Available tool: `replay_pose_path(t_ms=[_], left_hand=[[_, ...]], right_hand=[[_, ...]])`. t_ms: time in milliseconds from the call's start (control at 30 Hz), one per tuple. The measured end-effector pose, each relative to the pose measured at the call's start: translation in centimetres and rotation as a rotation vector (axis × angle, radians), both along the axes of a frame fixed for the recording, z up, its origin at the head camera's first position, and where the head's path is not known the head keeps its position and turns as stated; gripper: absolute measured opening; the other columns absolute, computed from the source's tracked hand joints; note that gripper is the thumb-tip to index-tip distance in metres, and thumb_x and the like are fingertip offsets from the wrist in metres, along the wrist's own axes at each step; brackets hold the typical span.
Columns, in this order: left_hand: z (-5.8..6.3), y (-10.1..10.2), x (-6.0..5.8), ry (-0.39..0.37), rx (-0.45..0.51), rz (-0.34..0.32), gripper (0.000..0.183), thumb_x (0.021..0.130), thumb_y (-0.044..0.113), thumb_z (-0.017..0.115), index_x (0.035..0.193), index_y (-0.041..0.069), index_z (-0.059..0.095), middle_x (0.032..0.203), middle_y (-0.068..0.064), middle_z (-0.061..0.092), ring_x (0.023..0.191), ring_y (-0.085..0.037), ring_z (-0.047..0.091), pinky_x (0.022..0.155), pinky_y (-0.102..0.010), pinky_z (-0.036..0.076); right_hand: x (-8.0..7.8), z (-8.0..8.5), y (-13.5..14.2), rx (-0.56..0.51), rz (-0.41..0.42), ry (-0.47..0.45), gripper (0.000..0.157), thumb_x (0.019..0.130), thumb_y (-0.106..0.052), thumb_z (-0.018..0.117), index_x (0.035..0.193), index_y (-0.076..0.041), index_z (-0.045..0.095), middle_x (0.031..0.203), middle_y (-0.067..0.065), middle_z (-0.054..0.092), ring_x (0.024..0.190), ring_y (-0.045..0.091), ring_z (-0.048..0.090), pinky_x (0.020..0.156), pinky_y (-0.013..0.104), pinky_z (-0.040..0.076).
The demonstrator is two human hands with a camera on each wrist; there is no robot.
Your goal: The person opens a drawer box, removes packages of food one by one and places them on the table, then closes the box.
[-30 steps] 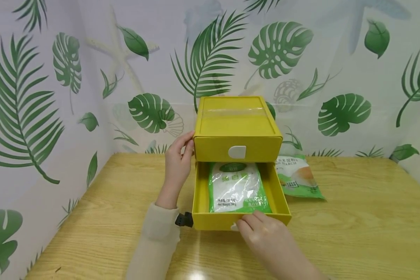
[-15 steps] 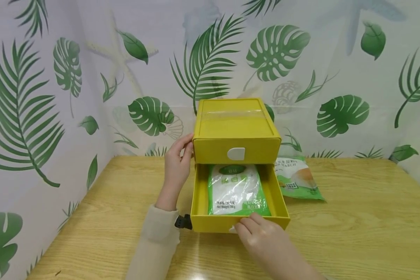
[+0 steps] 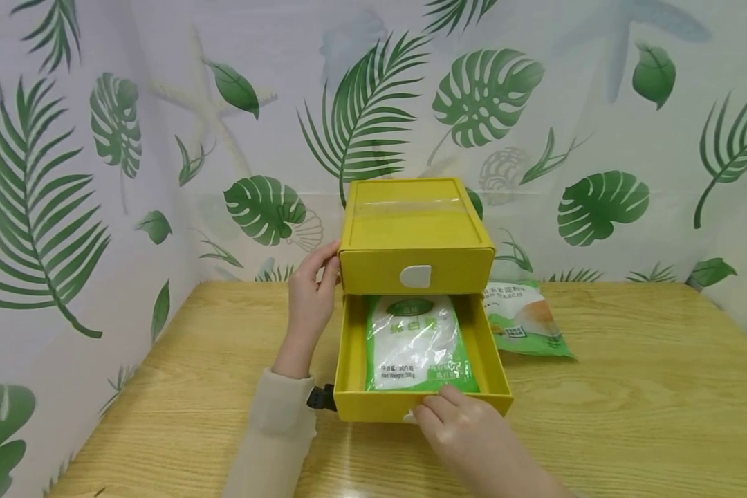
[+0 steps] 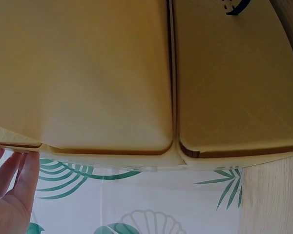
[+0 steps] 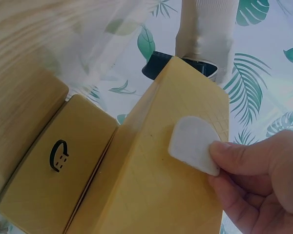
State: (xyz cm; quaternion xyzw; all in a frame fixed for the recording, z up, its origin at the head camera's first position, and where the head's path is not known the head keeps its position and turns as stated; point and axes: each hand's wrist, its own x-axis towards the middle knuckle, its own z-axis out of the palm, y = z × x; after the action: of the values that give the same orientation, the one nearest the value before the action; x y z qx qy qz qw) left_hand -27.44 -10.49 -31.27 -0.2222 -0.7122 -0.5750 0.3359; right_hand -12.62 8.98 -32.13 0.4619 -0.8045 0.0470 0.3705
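A yellow two-drawer box point(image 3: 413, 221) stands on the table, its lower drawer point(image 3: 373, 407) pulled well out. My right hand point(image 3: 467, 432) pinches the white tab handle point(image 5: 193, 141) on that drawer's front between thumb and fingers, as the right wrist view shows closely. My left hand point(image 3: 311, 290) rests against the box's left side near the upper front corner; in the left wrist view its straight fingers point(image 4: 27, 178) touch the edge. Inside the drawer lies a green-and-white bag of white sugar point(image 3: 413, 346), face up. Its far end is hidden under the upper drawer.
A green-and-white corn starch bag point(image 3: 526, 325) lies right of the box, partly hidden behind it. The shut upper drawer has its own white handle point(image 3: 415, 277). A leaf-patterned backdrop point(image 3: 373, 131) rises behind the wooden table point(image 3: 629, 408).
The lower drawer has come slightly farther out towards me, with the right hand still on its handle and the bag riding inside. The left hand stays at the box's side.
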Motion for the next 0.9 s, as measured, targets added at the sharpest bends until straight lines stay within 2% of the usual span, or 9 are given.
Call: replay_pose_path(t_ms=[133, 200, 267, 400, 433, 467, 567, 833, 900], left_hand=[[-0.1, -0.3, 0.3, -0.006, -0.003, 0.007, 0.026, 0.081, 0.019, 0.042, 0.104, 0.012, 0.052, 0.1, 0.0, 0.05, 0.082, -0.012, 0.047, 0.058, -0.027, 0.046], [0.4, -0.2, 1.1, -0.025, -0.021, 0.027, 0.025, 0.081, 0.016, 0.043, 0.104, 0.011, 0.053, 0.099, -0.001, 0.05, 0.082, -0.015, 0.047, 0.059, -0.031, 0.046], [-1.4, -0.7, -0.9, -0.012, -0.006, 0.008, 0.026, 0.082, 0.016, 0.042, 0.105, 0.011, 0.052, 0.101, -0.003, 0.049, 0.084, -0.015, 0.047, 0.059, -0.03, 0.046], [-2.4, -0.9, -2.1, 0.008, 0.001, -0.011, 0.027, 0.082, 0.017, 0.042, 0.107, 0.014, 0.051, 0.103, -0.001, 0.048, 0.085, -0.014, 0.046, 0.059, -0.026, 0.046], [-2.4, -0.8, -2.1, 0.009, -0.001, -0.012, 0.027, 0.082, 0.017, 0.042, 0.107, 0.014, 0.051, 0.103, -0.001, 0.049, 0.085, -0.014, 0.046, 0.059, -0.026, 0.046], [-1.1, -0.6, -0.7, 0.005, -0.011, -0.003, 0.026, 0.081, 0.017, 0.043, 0.106, 0.015, 0.051, 0.102, 0.0, 0.049, 0.085, -0.014, 0.046, 0.059, -0.027, 0.046], [0.2, -0.1, 0.7, -0.005, -0.023, 0.011, 0.025, 0.082, 0.017, 0.042, 0.105, 0.014, 0.052, 0.1, 0.0, 0.05, 0.083, -0.015, 0.047, 0.06, -0.03, 0.046], [0.0, 0.0, 0.0, 0.019, -0.014, 0.008, 0.026, 0.081, 0.017, 0.043, 0.105, 0.01, 0.052, 0.1, -0.001, 0.05, 0.083, -0.011, 0.047, 0.058, -0.022, 0.046], [0.8, 0.2, 0.8, -0.002, -0.041, 0.033, 0.025, 0.081, 0.013, 0.044, 0.104, 0.007, 0.052, 0.099, -0.002, 0.05, 0.082, -0.013, 0.047, 0.058, -0.022, 0.046]], right_hand=[[0.2, 0.0, -0.2, 0.028, 0.023, 0.025, 0.05, 0.088, -0.008, 0.01, 0.062, -0.004, 0.053, 0.061, 0.001, 0.052, 0.054, 0.014, 0.045, 0.049, 0.02, 0.042], [0.3, 0.0, -0.2, 0.04, 0.023, 0.028, 0.049, 0.087, -0.007, 0.011, 0.062, -0.004, 0.053, 0.06, 0.001, 0.051, 0.054, 0.014, 0.044, 0.049, 0.02, 0.042], [0.4, 0.0, -0.3, 0.041, 0.023, 0.027, 0.049, 0.087, -0.007, 0.011, 0.061, -0.004, 0.052, 0.059, 0.001, 0.05, 0.053, 0.014, 0.044, 0.049, 0.021, 0.041], [0.4, 0.0, -0.3, 0.033, 0.024, 0.03, 0.048, 0.087, -0.006, 0.011, 0.061, -0.004, 0.052, 0.058, 0.001, 0.049, 0.053, 0.014, 0.043, 0.048, 0.021, 0.041], [0.4, 0.0, -0.3, 0.03, 0.024, 0.029, 0.048, 0.087, -0.006, 0.011, 0.061, -0.004, 0.051, 0.058, 0.001, 0.049, 0.053, 0.014, 0.043, 0.048, 0.021, 0.041], [0.4, 0.1, -0.3, 0.028, 0.024, 0.028, 0.048, 0.087, -0.006, 0.011, 0.061, -0.004, 0.051, 0.058, 0.001, 0.049, 0.052, 0.014, 0.043, 0.048, 0.021, 0.041], [0.4, 0.1, -0.2, 0.025, 0.018, 0.018, 0.048, 0.086, -0.006, 0.011, 0.061, -0.004, 0.052, 0.059, 0.001, 0.05, 0.052, 0.013, 0.044, 0.048, 0.021, 0.041], [0.4, 0.2, -0.2, 0.003, 0.01, 0.019, 0.048, 0.087, -0.007, 0.012, 0.06, -0.005, 0.052, 0.058, 0.0, 0.05, 0.052, 0.013, 0.044, 0.046, 0.02, 0.041], [0.4, 0.3, -0.1, -0.004, 0.007, 0.026, 0.047, 0.087, -0.008, 0.014, 0.059, -0.005, 0.052, 0.058, -0.001, 0.05, 0.051, 0.013, 0.044, 0.045, 0.02, 0.04]])
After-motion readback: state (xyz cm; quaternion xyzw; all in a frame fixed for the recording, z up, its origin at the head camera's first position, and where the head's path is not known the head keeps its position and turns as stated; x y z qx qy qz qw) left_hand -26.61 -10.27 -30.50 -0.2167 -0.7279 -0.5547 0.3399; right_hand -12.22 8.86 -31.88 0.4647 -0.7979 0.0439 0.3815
